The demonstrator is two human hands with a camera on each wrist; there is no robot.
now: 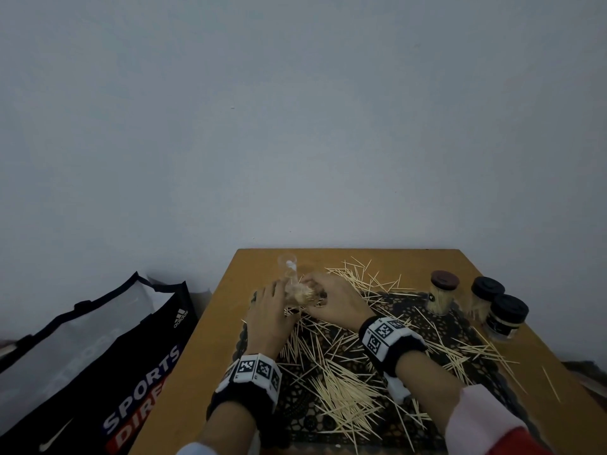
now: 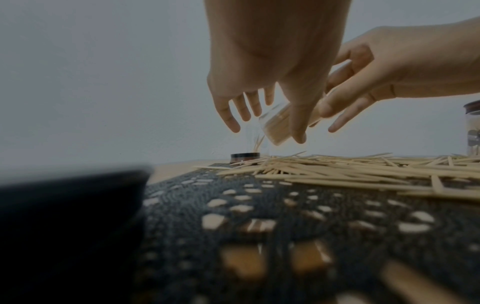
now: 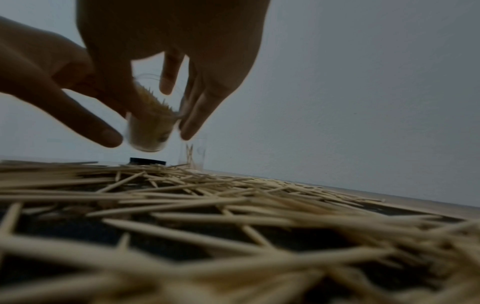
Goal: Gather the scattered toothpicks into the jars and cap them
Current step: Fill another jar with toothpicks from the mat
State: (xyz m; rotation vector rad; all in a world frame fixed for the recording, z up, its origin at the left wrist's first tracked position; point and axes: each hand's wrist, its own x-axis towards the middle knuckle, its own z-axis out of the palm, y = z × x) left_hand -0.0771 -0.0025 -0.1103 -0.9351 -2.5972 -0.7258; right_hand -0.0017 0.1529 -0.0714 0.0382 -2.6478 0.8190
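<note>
Both hands, left hand [image 1: 270, 310] and right hand [image 1: 331, 298], curl their fingers round a tilted, toothpick-packed jar [image 2: 279, 125] at mid-frame, likely to settle its load, above loose toothpicks [image 1: 341, 389]; three capped jars [image 1: 441, 292] wait at right.

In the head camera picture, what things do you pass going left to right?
Sports bag → left hand → tilted jar → right hand → brown-lidded jar → two black-lidded jars.

Pale tan toothpicks [image 1: 341, 389], black lace-patterned mat [image 1: 394, 300], ochre table [image 1: 203, 372], black lids [image 1: 487, 285], brown lid [image 1: 444, 279], black-and-white checkered wristbands [image 1: 253, 369].
</note>
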